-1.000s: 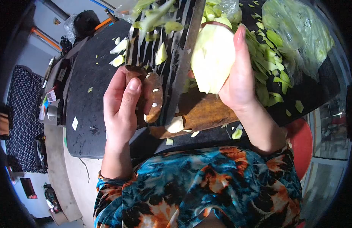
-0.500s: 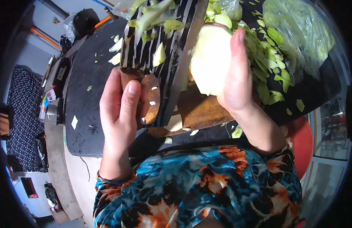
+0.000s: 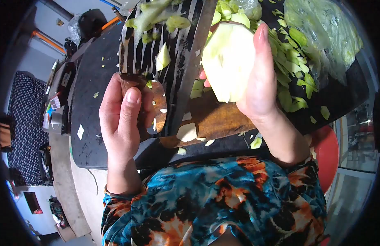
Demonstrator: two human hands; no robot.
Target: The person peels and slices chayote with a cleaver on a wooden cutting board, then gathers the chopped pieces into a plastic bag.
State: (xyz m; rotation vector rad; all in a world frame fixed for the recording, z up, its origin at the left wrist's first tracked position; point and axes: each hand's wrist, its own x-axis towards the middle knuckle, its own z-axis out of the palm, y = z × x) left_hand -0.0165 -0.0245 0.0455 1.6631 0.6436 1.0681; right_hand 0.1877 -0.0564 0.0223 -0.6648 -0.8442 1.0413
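Observation:
My left hand (image 3: 123,110) is wrapped round the wooden handle of a large cleaver (image 3: 173,61), whose dark, streaked blade stands upright with pale green scraps stuck to it. On the right, my right hand (image 3: 261,82) holds a big pale green peeled vegetable (image 3: 229,61), its cut face bright and turned up. The blade's edge is close to the vegetable's left side. Below them lies a wooden cutting board (image 3: 218,121) with a pale piece (image 3: 186,132) near its lower edge. The far side of the vegetable hides most of my right fingers.
Green peelings (image 3: 284,61) are heaped on the black table (image 3: 89,74) right of the vegetable. A clear plastic bag of green pieces (image 3: 329,37) lies at the upper right. Something red and round (image 3: 324,153) is below the table's right edge.
My left hand and the cleaver have moved left, away from the vegetable. The vegetable has shifted slightly left and up in my right hand, and more of the board shows between them.

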